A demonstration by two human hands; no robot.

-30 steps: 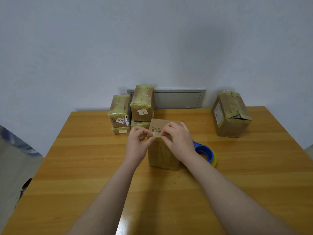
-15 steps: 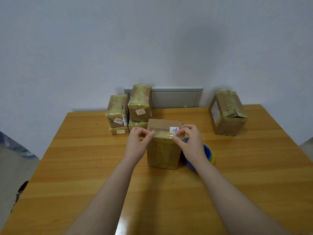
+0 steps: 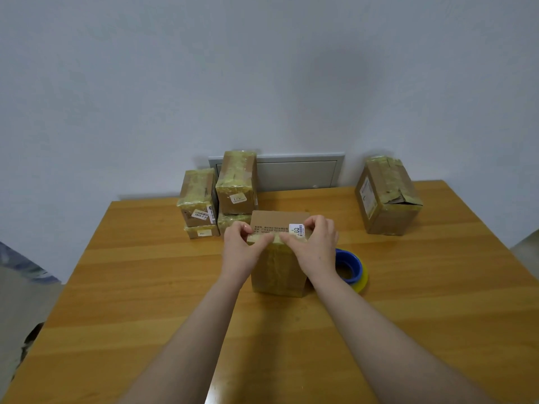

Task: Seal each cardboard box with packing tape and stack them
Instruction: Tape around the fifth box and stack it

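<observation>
A brown cardboard box [image 3: 277,266] stands upright at the table's middle, with a white barcode label [image 3: 296,229] on top. A yellowish tape strip [image 3: 275,237] lies along its top front edge. My left hand [image 3: 240,252] and my right hand [image 3: 316,246] pinch that taped edge, thumbs on the front meeting near the middle and fingers curled over the top. The blue and yellow tape roll [image 3: 351,268] lies flat just right of the box, partly hidden by my right wrist.
Several taped boxes are stacked at the back left [image 3: 217,196]. A larger taped box [image 3: 386,199] stands alone at the back right. The wooden table [image 3: 145,287] backs onto a grey wall with a metal panel [image 3: 297,173].
My hands first spread from the middle of the box's top edge to its corners. Now my thumbs have slid back together along the tape. The box has stayed put.
</observation>
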